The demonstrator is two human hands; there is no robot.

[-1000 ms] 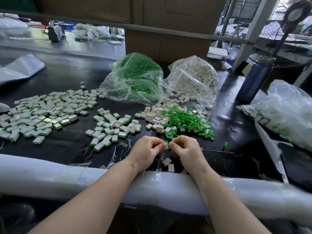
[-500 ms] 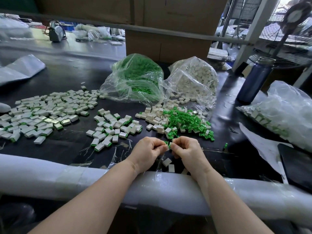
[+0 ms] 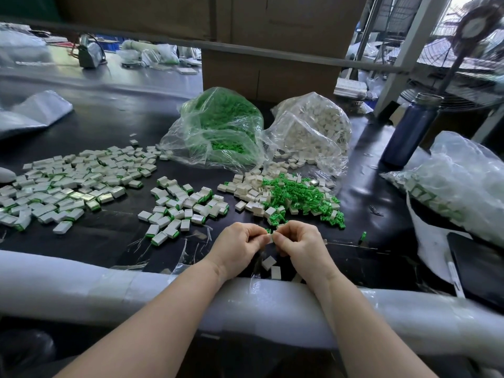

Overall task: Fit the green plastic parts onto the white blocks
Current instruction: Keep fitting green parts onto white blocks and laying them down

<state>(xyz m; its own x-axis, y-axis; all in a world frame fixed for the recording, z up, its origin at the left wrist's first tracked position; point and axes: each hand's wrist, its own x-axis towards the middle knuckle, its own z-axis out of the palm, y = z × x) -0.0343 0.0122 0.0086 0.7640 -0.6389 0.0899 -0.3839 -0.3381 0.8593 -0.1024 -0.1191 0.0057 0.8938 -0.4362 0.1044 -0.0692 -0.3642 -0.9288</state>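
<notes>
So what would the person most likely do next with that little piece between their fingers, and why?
Probably press the two pieces fully together, then drop the result with the finished blocks. Both the left hand and the right hand pinch one small white block between them, fingertips meeting; whether the green part is seated cannot be seen.

No legible text, label, brand or number on anything in view.

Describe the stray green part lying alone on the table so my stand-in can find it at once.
Start at the tall dark blue bottle on the right of the black table, then come down toward the near edge, past the loose green parts pile. The lone green part sits just right of the right hand, apart from that pile, nothing touching it.
</notes>
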